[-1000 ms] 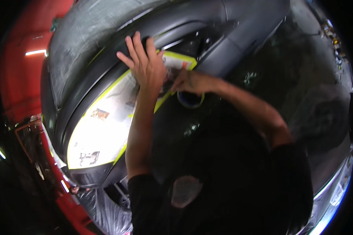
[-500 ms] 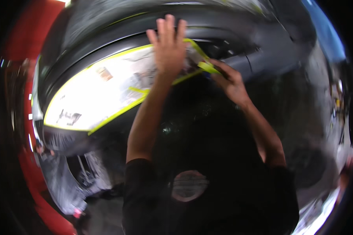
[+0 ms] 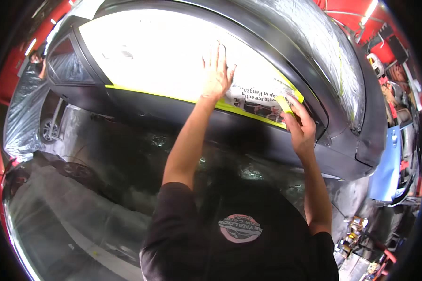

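Note:
A dark grey car's side window is covered with newspaper [image 3: 164,51], edged by yellow-green masking tape [image 3: 169,97]. My left hand [image 3: 216,77] lies on the paper with its fingers spread. At the window's right corner, my right hand [image 3: 302,124] pinches a piece of yellow masking tape [image 3: 284,104] between thumb and fingers. Whether this piece hangs from a roll I cannot tell. Just left of that hand, printed newspaper shows dark pictures. Bright glare washes out much of the paper.
Clear plastic sheeting [image 3: 314,35] covers the car's windshield area. A second, covered car [image 3: 94,220] stands behind me at lower left. Another person [image 3: 37,61] is at the far left by a plastic-draped car. A blue panel [image 3: 386,164] and tools [image 3: 356,229] are on the right.
My view has swung, so more of the window shows. My left hand stays spread on the paper; my right hand still holds tape near the window's right corner.

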Demonstrator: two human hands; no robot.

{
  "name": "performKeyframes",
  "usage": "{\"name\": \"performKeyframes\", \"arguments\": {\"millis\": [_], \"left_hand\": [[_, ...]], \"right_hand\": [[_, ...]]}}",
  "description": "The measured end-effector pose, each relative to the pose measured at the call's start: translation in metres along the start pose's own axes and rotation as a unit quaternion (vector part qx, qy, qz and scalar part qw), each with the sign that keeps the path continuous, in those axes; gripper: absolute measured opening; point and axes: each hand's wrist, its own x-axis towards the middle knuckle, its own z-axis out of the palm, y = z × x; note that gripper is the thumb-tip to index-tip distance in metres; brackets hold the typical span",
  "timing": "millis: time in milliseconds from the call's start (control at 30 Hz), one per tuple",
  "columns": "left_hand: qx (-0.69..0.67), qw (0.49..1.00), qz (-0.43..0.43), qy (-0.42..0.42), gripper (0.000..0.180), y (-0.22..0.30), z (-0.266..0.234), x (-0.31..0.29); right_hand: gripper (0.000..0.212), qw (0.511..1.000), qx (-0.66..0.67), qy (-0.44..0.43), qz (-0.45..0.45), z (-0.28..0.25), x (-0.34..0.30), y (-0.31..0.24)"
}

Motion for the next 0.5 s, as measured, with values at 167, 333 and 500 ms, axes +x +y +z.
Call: {"name": "performKeyframes", "arguments": {"millis": [167, 333, 500], "left_hand": [[-0.006, 0.994, -0.043, 0.100, 0.066, -0.049, 0.036, -0.023], [-0.335, 0.934, -0.082, 0.090, 0.053, 0.024, -0.051, 0.002], [-0.204, 0.976, -0.047, 0.060, 0.056, 0.009, -0.042, 0.031]], "right_hand": [[0.038, 0.974, -0.105, -0.014, -0.200, 0.039, 0.052, -0.024], [0.043, 0.985, -0.108, -0.016, -0.137, 0.070, 0.089, -0.039], [0.041, 0.984, -0.128, 0.042, -0.117, 0.092, 0.096, -0.047]]}}
